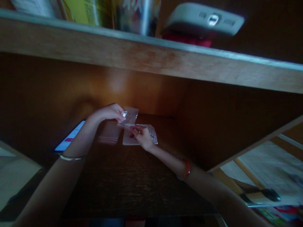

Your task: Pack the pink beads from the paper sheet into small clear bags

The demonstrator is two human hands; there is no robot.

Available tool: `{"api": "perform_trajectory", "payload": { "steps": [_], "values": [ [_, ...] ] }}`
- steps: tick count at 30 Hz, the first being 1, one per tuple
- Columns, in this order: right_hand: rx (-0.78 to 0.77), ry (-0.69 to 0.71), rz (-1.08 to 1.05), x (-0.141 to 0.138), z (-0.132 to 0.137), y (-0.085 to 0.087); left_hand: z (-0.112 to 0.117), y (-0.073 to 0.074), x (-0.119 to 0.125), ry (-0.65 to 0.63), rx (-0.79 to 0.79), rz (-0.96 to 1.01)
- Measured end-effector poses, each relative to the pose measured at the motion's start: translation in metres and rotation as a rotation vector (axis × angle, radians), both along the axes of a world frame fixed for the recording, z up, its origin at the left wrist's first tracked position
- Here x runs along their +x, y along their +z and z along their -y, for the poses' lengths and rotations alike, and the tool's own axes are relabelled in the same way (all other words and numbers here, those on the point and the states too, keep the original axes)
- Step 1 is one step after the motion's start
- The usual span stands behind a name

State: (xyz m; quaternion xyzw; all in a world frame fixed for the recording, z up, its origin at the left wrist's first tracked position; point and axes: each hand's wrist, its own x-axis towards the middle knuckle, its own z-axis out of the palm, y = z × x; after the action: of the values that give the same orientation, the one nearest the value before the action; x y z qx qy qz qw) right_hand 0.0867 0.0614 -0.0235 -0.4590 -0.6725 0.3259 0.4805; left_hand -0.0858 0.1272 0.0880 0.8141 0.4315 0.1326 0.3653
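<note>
A small clear plastic bag (131, 115) is held up between my two hands over the dark wooden surface. My left hand (112, 112) grips its left side with the fingers closed. At the bag's lower edge, my right hand (143, 135) pinches with thumb and fingers. Beneath the right hand lies another clear bag (126, 141) with small dark reddish bits showing in it; the hand partly covers them. A flat stack of clear bags (109, 134) rests to the left, below my left hand.
A lit phone or tablet (71, 138) lies by my left forearm. Overhead runs a thick wooden shelf (142, 56) bearing a yellow package (92, 12), a shiny can (137, 15) and a grey device (205, 20). Wooden panels close in the back and right side.
</note>
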Motion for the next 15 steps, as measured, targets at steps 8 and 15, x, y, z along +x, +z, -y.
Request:
{"api": "perform_trajectory", "payload": {
  "steps": [8,15],
  "values": [
    [0.091,-0.026,0.566,-0.038,-0.002,0.013,-0.002,-0.011,-0.026,0.272,-0.086,-0.313],
    [0.155,-0.012,0.797,-0.049,0.004,0.016,-0.025,-0.038,-0.03,0.259,-0.112,-0.471]
  ]
}}
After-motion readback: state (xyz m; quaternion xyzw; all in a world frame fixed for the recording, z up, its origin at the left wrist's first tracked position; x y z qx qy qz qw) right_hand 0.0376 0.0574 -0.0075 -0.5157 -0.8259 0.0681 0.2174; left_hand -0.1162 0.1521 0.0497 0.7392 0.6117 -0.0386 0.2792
